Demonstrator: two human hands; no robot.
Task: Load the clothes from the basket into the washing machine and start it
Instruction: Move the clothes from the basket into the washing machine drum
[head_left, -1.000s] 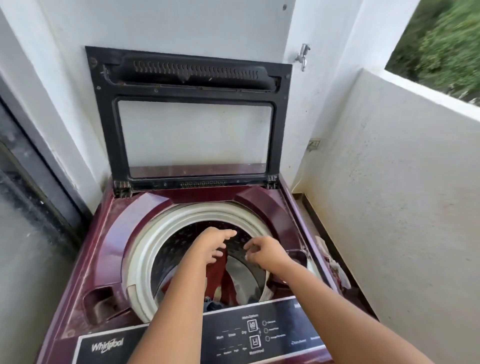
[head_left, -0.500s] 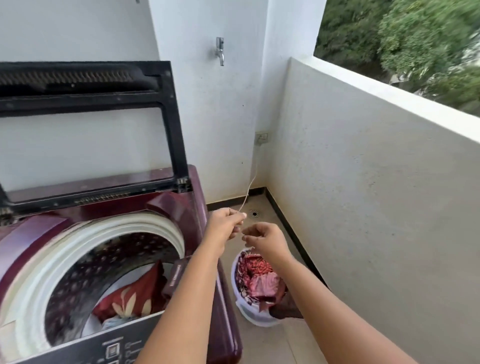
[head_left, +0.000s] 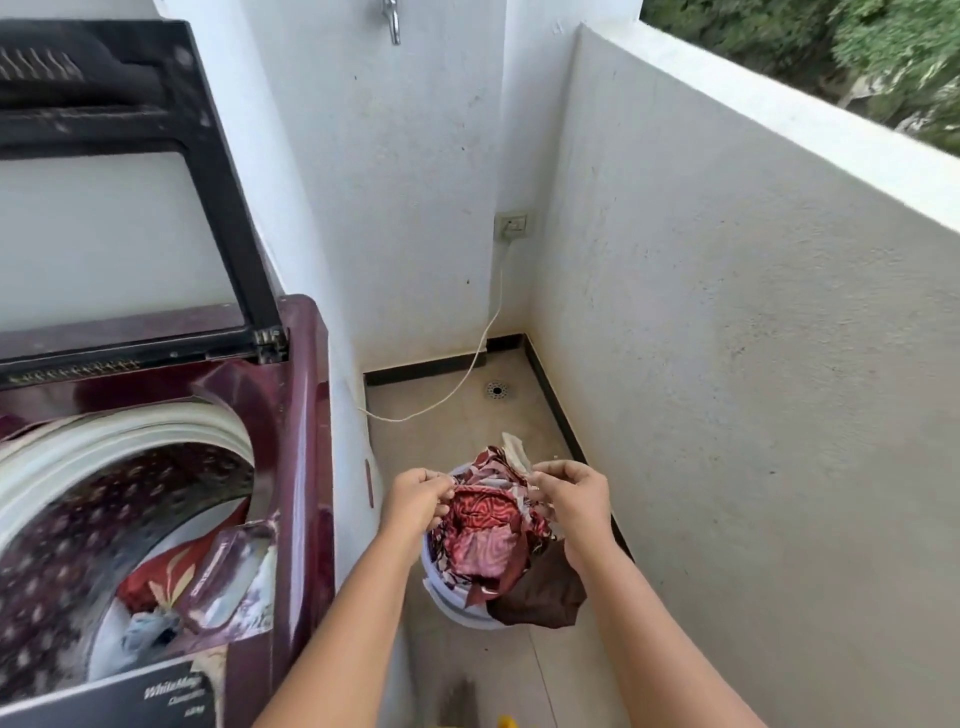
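Note:
A pale lilac basket (head_left: 451, 609) stands on the floor to the right of the maroon top-loading washing machine (head_left: 298, 415). It is heaped with red patterned clothes (head_left: 480, 530), and a dark brown piece (head_left: 545, 597) hangs over its rim. My left hand (head_left: 415, 501) pinches the left edge of the top cloth. My right hand (head_left: 571, 493) grips its right edge, where a white scrap sticks up. The machine's lid (head_left: 218, 171) stands upright, and a red floral garment (head_left: 166, 571) lies in the drum.
A white balcony wall (head_left: 727, 364) closes the right side. A power cord (head_left: 483, 343) runs from a wall socket (head_left: 511, 226) down across the floor toward the machine. A floor drain (head_left: 496, 389) sits in the corner and a tap (head_left: 392, 21) above.
My view swung from the drum to the right and down onto the basket. Both hands left the drum, lowered over the basket and closed on the top cloth.

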